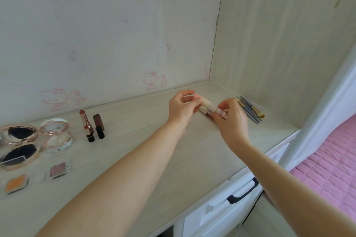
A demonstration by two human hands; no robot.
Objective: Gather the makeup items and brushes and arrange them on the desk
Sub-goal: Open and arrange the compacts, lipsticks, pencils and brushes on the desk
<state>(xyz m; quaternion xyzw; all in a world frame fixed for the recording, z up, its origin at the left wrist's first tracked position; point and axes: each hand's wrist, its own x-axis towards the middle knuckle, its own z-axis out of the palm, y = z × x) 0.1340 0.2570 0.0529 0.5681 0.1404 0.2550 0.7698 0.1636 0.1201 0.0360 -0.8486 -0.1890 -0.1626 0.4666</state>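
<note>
Both my hands hold a cream-coloured makeup tube (207,104) above the desk (154,150) near its back right part. My left hand (182,108) pinches the tube's left end, and my right hand (230,119) pinches its patterned right end. A reddish tube (207,114) lies on the desk just under them, partly hidden. Several brushes (250,109) lie in a row to the right, by the side wall. On the left stand uncapped lipsticks (86,124) with dark caps (99,126), open round compacts (19,144) (56,133), and small square eyeshadow pans (57,169) (16,183).
A wall with pink cat stickers (152,81) backs the desk, and a wooden side panel (279,54) closes its right end. White drawers with a dark handle (243,191) sit below the front edge. A pink bedspread (331,169) lies at the lower right.
</note>
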